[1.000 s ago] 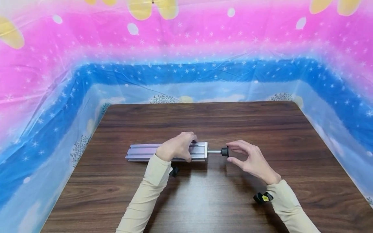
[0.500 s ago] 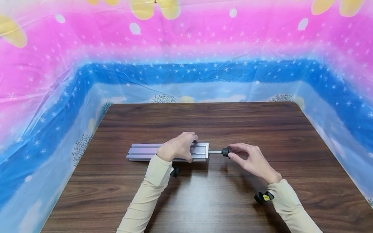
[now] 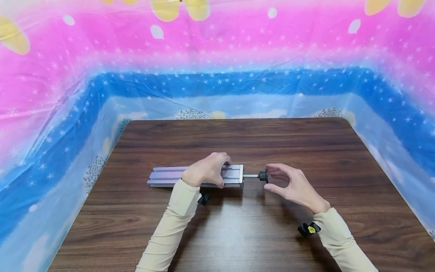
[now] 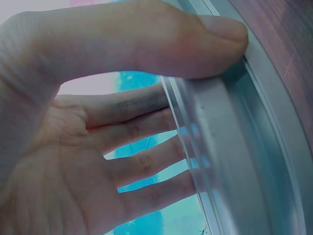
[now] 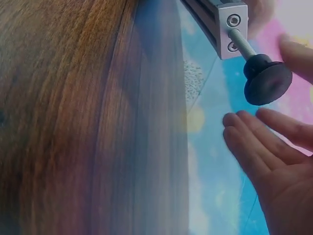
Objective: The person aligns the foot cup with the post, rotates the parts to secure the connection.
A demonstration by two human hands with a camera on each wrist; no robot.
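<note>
A silver slotted aluminium profile (image 3: 166,175) lies crosswise in front of me on the brown wooden table. My left hand (image 3: 205,172) grips it near its right end, thumb (image 4: 215,44) on the near side and fingers on the far side. From the end plate (image 5: 224,35), which carries two socket screws, a threaded rod (image 3: 251,176) sticks out to the right. A black levelling foot (image 5: 268,82) with a round flat base sits on that rod. Around the foot, my right hand (image 3: 295,184) is spread, thumb and fingers standing apart from it.
The brown table (image 3: 238,139) has a far edge and two sides in view. Behind and beside it hangs a pink and blue snowflake-patterned cloth (image 3: 217,85). Black straps (image 3: 308,229) are worn at both wrists.
Half a second ago my right thumb and fingers closed onto the levelling foot; now they have spread away from it again. My left hand and the profile have stayed in place.
</note>
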